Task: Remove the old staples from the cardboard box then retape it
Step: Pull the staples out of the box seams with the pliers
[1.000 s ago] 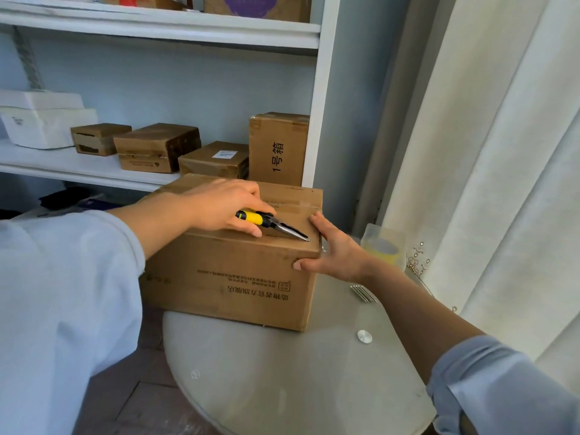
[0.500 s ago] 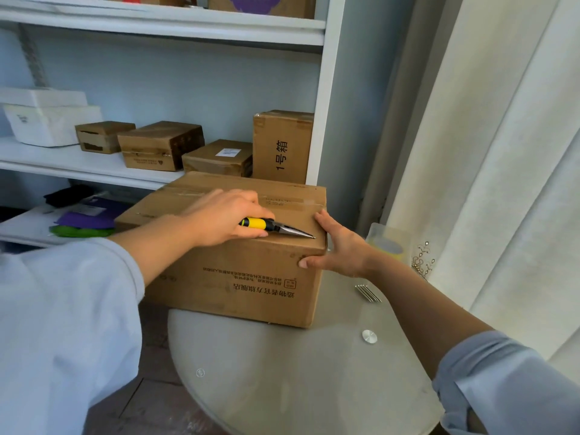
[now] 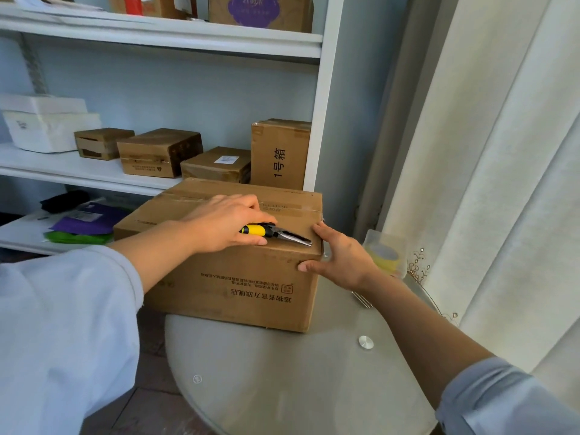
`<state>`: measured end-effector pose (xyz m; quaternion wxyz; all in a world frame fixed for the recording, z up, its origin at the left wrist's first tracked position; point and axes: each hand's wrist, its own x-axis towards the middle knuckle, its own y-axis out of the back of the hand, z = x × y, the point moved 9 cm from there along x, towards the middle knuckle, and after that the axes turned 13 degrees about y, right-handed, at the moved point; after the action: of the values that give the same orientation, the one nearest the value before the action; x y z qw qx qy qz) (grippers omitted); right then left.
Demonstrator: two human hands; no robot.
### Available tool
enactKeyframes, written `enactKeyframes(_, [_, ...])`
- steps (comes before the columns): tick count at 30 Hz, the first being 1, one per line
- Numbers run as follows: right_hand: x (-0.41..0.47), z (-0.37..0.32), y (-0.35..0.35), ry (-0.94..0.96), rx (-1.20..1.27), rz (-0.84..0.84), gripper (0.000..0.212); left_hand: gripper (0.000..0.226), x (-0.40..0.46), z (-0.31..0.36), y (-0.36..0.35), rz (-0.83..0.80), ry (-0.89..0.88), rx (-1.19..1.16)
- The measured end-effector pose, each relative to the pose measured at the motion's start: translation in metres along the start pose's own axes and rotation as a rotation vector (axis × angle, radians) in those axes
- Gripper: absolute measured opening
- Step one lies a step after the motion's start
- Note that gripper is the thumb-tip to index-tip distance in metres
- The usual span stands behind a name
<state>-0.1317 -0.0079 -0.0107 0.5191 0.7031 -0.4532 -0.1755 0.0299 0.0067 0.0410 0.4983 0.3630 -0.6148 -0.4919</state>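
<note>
Your left hand point(image 3: 219, 224) grips yellow-handled pliers point(image 3: 276, 234) atop the cardboard box point(image 3: 238, 277) on the glass surface point(image 3: 298, 387); your right hand point(image 3: 340, 257), fingers spread, braces its corner. Tape roll point(image 3: 384, 255) sits just behind.

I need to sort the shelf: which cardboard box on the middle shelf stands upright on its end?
The tall box at the right end, printed with "1号箱" sideways. The other three brown boxes there lie flat and low.

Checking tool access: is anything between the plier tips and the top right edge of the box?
Nothing visible. The left hand holds the pliers flat on the cardboard box, tips bare and pointing toward the right hand, which braces that corner beside the tips, not across them.
</note>
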Motion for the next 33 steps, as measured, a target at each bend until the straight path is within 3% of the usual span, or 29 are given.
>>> enactKeyframes(15, [0.005,0.011,-0.002,-0.014,0.071,0.018,0.090,0.050,0.018,0.002,-0.003,-0.039,-0.068,0.062])
enactKeyframes(23, [0.007,0.013,-0.003,-0.018,0.082,0.020,0.090,0.051,0.016,0.004,0.001,0.053,-0.082,0.183])
enactKeyframes(33, [0.003,0.007,0.001,-0.007,0.017,0.026,0.086,0.040,0.001,0.000,-0.011,0.037,0.014,0.051])
